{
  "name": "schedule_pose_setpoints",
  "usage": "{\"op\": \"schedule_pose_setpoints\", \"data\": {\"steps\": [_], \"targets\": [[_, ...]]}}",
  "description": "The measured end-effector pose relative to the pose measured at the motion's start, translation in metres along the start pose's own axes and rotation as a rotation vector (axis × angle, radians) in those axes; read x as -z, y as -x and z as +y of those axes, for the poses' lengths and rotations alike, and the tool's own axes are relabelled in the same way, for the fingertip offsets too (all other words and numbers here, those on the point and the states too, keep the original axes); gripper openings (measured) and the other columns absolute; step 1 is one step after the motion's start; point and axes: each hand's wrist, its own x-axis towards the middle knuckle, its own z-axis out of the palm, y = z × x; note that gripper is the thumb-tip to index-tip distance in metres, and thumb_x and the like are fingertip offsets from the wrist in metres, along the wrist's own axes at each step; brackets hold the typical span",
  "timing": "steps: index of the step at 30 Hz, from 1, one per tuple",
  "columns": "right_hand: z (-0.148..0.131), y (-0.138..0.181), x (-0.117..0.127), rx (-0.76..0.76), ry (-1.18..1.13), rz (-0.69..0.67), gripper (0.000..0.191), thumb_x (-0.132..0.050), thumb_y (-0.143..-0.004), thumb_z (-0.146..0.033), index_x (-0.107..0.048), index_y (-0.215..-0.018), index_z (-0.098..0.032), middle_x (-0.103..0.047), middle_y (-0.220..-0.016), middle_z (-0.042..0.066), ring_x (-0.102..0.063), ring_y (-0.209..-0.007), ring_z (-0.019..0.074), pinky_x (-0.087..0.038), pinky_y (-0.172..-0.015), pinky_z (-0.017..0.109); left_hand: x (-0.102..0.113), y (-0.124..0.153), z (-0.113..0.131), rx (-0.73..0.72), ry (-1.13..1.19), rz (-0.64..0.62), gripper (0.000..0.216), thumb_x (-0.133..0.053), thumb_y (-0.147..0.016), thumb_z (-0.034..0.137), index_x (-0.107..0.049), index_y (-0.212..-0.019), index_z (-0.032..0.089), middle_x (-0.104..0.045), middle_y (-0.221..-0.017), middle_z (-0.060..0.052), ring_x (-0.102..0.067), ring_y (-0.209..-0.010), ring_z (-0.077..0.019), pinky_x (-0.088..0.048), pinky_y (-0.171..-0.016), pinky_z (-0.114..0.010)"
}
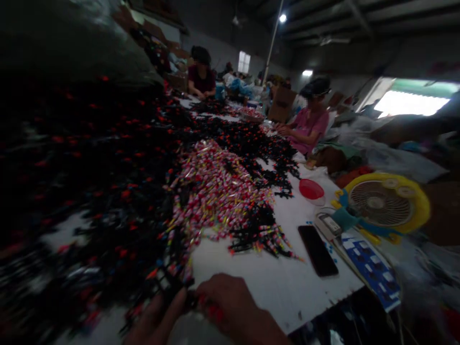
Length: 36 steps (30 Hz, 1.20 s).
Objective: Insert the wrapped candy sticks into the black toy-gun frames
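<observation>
Fingers (pixel 176 305) pinch: left hand (pixel 154 318), black piece (pixel 168 286); right hand (pixel 232 298), red piece (pixel 216 314); white tabletop (pixel 266 282) stretches to its edge (pixel 325 307).

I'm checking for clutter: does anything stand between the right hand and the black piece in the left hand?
Nothing visible does: the right hand is close beside the black piece; blur hides whether they touch.

The black piece (pixel 169 283) looks plastic, the phone (pixel 318 250) glossy, the white tabletop (pixel 266 282) smooth.
</observation>
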Motion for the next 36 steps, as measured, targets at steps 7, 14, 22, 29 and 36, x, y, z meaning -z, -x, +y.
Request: {"op": "schedule_pose_setpoints", "data": {"steps": [7,14,22,29,36], "targets": [[-0.002,0.024,0.013,-0.37,-0.293,0.026,0.024,-0.064,-0.079,-0.037,-0.054,-0.093,-0.02,-0.061,-0.074,-0.004,-0.056,-0.063,0.0102,-0.045,-0.059,0.02,0.006,0.026,-0.002,0.34,0.384,-0.12,0.04,-0.069,-0.069,0.043,-0.063,-0.098,0.016,-0.071,-0.084,-0.005,-0.063,-0.069,-0.0149,-0.051,-0.068,-0.026],[-0.002,0.029,0.013,-0.26,-0.223,0.055,0.018,-0.059,-0.084,-0.037,-0.065,-0.089,-0.02,-0.067,-0.081,0.0,-0.06,-0.07,0.0114,-0.047,-0.065,0.021,0.002,0.032,0.001,0.308,0.472,-0.09,0.031,-0.071,-0.071,0.033,-0.062,-0.096,0.016,-0.071,-0.085,-0.002,-0.064,-0.071,-0.0126,-0.051,-0.067,-0.023],[0.0,0.031,0.012,-0.193,-0.182,0.073,0.015,-0.06,-0.085,-0.034,-0.065,-0.09,-0.021,-0.068,-0.08,0.001,-0.061,-0.07,0.0116,-0.05,-0.066,0.021,0.002,0.031,-0.002,0.283,0.453,-0.083,0.028,-0.072,-0.07,0.03,-0.062,-0.091,0.016,-0.07,-0.083,-0.001,-0.063,-0.068,-0.012,-0.05,-0.065,-0.022],[-0.005,0.032,0.0,-0.01,-0.051,0.144,0.013,-0.057,-0.088,-0.029,-0.064,-0.091,-0.019,-0.068,-0.079,0.003,-0.062,-0.073,0.013,-0.049,-0.067,0.023,-0.003,0.036,-0.004,0.231,0.44,0.035,0.023,-0.069,-0.07,0.028,-0.06,-0.088,0.017,-0.069,-0.077,0.001,-0.063,-0.07,-0.0126,-0.049,-0.067,-0.023],[-0.015,0.038,-0.014,-0.07,-0.066,0.12,0.015,-0.054,-0.089,-0.03,-0.062,-0.084,-0.019,-0.064,-0.073,0.002,-0.06,-0.067,0.0122,-0.047,-0.062,0.022,-0.009,0.044,-0.013,0.239,0.461,0.09,0.02,-0.065,-0.073,0.029,-0.056,-0.088,0.019,-0.069,-0.079,0.001,-0.065,-0.075,-0.0151,-0.05,-0.074,-0.027]]}}
